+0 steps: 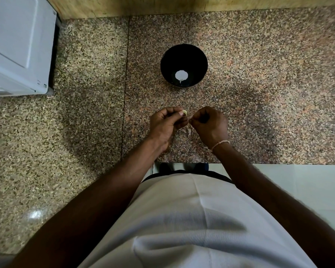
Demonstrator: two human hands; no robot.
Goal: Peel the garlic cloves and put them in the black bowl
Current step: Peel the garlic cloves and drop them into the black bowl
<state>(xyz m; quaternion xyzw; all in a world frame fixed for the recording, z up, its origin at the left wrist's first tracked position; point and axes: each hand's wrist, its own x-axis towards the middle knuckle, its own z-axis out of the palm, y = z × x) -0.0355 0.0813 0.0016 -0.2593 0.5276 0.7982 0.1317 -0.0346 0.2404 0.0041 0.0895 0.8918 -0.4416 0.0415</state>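
- Left hand (165, 122): fingers pinch a pale clove (184, 112) above the counter (259, 84).
- Right hand (211, 123): fingers pinch loose skin (190, 129).
- Black bowl (184, 55) stands beyond the hands, near them.

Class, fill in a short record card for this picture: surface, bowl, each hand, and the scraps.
surface: speckled stone counter
black bowl: beyond the hands, holds a white garlic piece
left hand: pinches a pale peeled clove
right hand: grips a strip of skin
peels: papery scraps lying under the hands
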